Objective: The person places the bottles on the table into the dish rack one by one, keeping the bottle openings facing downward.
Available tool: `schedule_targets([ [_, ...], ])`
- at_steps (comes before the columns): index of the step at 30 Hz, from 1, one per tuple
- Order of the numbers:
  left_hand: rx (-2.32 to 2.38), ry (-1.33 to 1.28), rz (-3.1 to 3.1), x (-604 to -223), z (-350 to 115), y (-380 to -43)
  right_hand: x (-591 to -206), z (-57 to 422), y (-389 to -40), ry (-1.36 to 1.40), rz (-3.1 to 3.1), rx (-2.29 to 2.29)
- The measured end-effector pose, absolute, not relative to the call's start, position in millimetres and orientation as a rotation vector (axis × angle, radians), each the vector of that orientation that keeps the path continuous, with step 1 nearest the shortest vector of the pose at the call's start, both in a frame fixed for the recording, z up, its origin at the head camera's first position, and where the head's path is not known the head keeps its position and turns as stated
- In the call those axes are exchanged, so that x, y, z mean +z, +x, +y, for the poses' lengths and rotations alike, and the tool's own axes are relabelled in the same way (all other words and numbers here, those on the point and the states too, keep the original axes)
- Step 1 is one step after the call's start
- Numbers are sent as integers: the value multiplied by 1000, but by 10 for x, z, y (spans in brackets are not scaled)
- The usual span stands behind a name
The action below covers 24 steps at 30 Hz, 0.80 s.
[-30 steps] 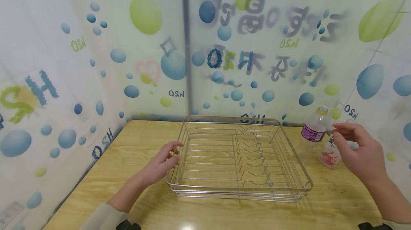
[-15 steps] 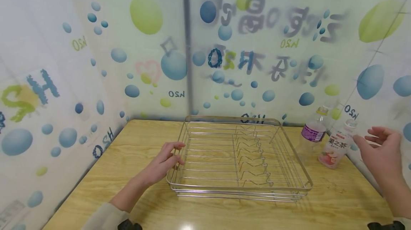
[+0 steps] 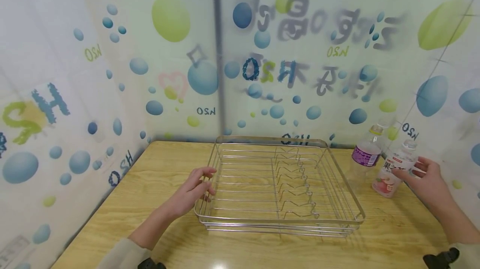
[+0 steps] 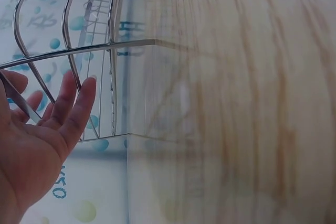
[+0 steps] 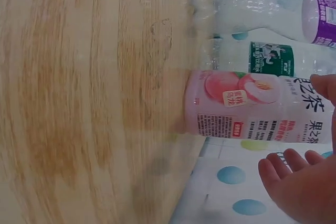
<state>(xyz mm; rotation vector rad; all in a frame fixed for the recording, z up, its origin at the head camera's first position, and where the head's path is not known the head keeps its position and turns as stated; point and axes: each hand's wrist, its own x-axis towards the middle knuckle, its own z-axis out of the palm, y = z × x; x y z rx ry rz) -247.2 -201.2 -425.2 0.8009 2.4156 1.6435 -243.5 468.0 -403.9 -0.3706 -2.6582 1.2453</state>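
Compared with half a second ago, the right hand [image 3: 427, 179] is now more to the left, at the right side of the frame, and its thumb is in front of the pink bottle [image 3: 391, 160]; the left hand and the rack stay in their places. This bottle stands on the table [image 3: 243, 252], at the right of the rack. The right fingers are spread and slightly bent, with a gap to the bottle in the right wrist view; whether the thumb touches the label, I cannot tell. Near it, to the left, stands the purple-label bottle [image 3: 364, 156], and the right wrist view shows also a green-label bottle [image 5: 271, 59]. The wire rack [image 3: 279, 220] lies in the centre of the lower half. At its left edge is the left hand [image 3: 191, 192], with the fingers loose and apart at the rim; how firmly they touch it, I cannot tell.
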Motion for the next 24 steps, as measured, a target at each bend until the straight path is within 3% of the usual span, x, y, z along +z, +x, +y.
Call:
schedule_targets([
  [7,1642,806,2396,-4247,-2014,-2465,-4097,4714,-2506,-259,-2717,1305],
  [24,1643,788,2392,-4229,-2013,-2457,-4129,4732,-2466,-319,-2766,1208],
])
